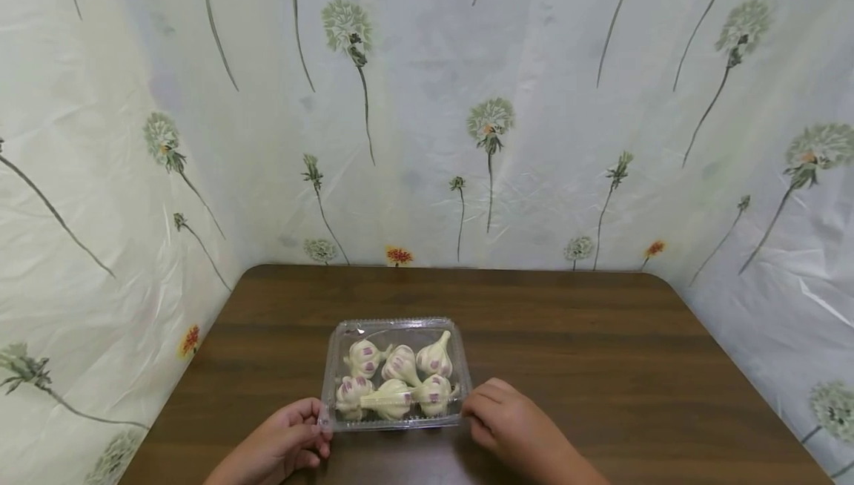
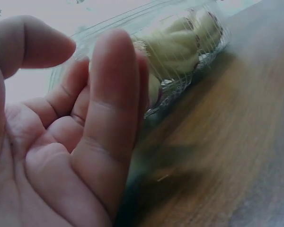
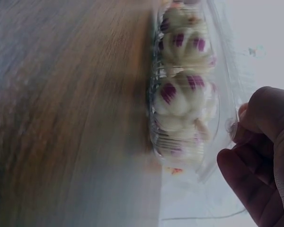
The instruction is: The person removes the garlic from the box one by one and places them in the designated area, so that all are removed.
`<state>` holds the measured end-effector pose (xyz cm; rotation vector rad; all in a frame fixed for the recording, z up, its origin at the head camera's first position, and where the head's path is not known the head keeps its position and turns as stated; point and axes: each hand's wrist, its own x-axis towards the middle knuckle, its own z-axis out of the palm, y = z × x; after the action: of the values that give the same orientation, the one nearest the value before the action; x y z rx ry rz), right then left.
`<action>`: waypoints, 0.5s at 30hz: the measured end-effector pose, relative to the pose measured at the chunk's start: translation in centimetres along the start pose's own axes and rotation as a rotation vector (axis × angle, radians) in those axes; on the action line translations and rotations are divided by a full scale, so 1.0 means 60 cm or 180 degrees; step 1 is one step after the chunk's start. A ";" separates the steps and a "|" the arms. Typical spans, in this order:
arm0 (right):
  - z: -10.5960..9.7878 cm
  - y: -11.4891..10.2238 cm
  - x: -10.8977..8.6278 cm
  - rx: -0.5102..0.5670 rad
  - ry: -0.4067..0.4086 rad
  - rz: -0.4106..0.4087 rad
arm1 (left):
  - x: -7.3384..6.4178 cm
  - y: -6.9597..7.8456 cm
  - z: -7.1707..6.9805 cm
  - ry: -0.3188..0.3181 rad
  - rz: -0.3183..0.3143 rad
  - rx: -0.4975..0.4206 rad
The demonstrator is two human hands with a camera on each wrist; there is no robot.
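A clear plastic clamshell container (image 1: 394, 426), its lid down, holds several white garlic bulbs (image 1: 400, 363) with purple patches. It lies level over the near middle of the brown table. At its near left corner, my left hand (image 1: 287, 440) pinches the rim between thumb and fingers; in the left wrist view, fingers (image 2: 109, 94) partly cover that corner. My right hand (image 1: 510, 422) holds the near right corner. The right wrist view shows its thumb and forefinger pinching the lid's edge (image 3: 229, 125), with the other fingers curled below.
The dark wood-grain table (image 1: 567, 337) has rounded far corners and stretches away behind and to the right of the container. Pale curtains (image 1: 420, 99) printed with dandelions hang behind the table and along both sides.
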<state>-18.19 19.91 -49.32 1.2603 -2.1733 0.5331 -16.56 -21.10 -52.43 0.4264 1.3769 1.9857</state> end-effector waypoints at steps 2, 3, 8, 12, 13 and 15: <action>0.000 -0.001 0.001 -0.0014 0.0001 -0.0002 | 0.002 -0.002 -0.001 0.0019 0.0008 0.0009; 0.000 -0.002 0.002 -0.0020 0.0001 -0.0003 | 0.003 -0.004 -0.001 0.0041 0.0010 0.0025; 0.000 -0.003 0.004 -0.0068 0.0009 -0.0006 | 0.008 -0.008 -0.001 0.0249 0.0024 0.0090; 0.000 -0.002 0.006 -0.0079 0.0008 -0.0040 | 0.012 -0.010 0.003 0.0394 0.0024 0.0103; -0.001 -0.002 0.007 -0.0069 0.0002 -0.0050 | 0.013 -0.010 0.004 0.0417 0.0025 0.0112; -0.001 0.000 0.008 -0.0068 -0.0010 -0.0071 | 0.014 -0.011 0.005 0.0418 0.0056 0.0142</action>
<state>-18.36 19.66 -48.95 1.2735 -2.1594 0.4980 -16.73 -20.17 -53.00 0.3341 1.5055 2.0311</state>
